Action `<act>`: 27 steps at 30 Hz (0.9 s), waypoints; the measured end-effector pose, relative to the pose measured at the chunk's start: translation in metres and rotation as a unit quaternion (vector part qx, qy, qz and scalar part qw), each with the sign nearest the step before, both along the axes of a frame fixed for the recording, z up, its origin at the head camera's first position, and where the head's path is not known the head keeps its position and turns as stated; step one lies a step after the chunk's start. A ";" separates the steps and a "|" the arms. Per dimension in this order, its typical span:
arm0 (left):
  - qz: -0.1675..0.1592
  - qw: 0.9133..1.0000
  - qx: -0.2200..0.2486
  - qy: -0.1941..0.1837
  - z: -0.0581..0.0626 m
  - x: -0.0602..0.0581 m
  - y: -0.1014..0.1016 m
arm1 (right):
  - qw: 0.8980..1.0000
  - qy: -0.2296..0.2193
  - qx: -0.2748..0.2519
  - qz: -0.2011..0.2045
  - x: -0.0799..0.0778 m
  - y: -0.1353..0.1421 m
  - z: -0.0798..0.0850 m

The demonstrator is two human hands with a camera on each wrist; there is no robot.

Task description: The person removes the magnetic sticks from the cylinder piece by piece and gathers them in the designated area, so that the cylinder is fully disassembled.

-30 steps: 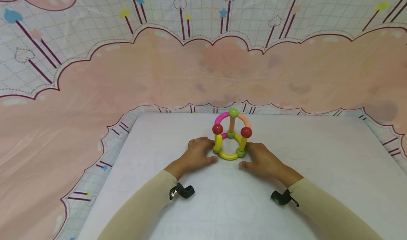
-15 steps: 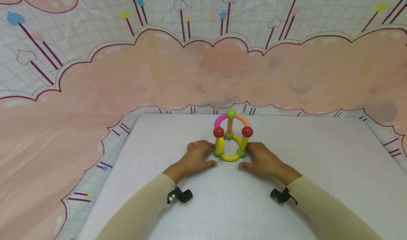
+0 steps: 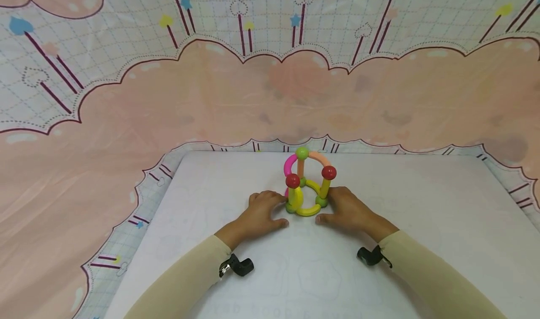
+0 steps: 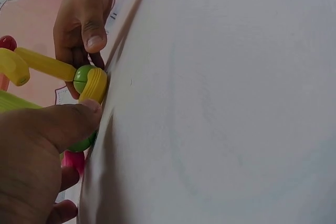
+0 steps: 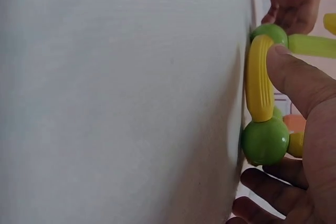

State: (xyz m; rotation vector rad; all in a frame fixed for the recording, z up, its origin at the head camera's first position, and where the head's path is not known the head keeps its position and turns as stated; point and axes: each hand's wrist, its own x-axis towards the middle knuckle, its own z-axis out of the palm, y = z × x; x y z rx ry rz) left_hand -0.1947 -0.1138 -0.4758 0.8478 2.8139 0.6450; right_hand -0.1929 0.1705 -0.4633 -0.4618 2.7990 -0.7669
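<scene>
A magnetic stick-and-ball toy frame [image 3: 308,210] stands upright on the white tabletop. It has curved and straight rods in yellow, pink and orange, green balls at its base, and two red balls and one green ball on top. My left hand [image 3: 263,215] is at its left side, fingers at the lower left corner and thumb apart in front. At the lower right corner, my right hand [image 3: 348,212] touches the frame with relaxed fingers, its thumb also apart. In the right wrist view, a green ball [image 5: 266,141] sits between the thumb and fingers; the far-side contact is hidden.
The white tabletop [image 3: 422,206] extends around the hands. A pink and white patterned cloth [image 3: 270,94] hangs behind it and shows along the side edges. Each wrist carries a small black camera, such as the left wrist camera [image 3: 241,266].
The toy frame has turned counterclockwise as seen from above: its back ball went left, its left red ball came nearer and rightward. My left hand has come slightly nearer; the right shifted a little farther.
</scene>
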 end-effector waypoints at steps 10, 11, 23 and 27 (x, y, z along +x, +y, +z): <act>-0.021 1.000 0.008 0.005 0.001 0.006 0.002 | 1.000 0.004 -0.012 -0.010 -0.003 0.001 -0.002; -0.020 1.000 0.006 0.006 0.001 0.005 0.002 | 1.000 0.002 -0.015 -0.012 -0.003 0.001 -0.003; 0.018 1.000 -0.001 0.001 0.000 -0.011 0.002 | 1.000 -0.009 -0.002 -0.017 0.017 0.008 -0.003; 0.017 1.000 0.007 -0.005 0.001 -0.014 0.005 | 1.000 -0.016 -0.010 -0.022 0.024 0.010 -0.001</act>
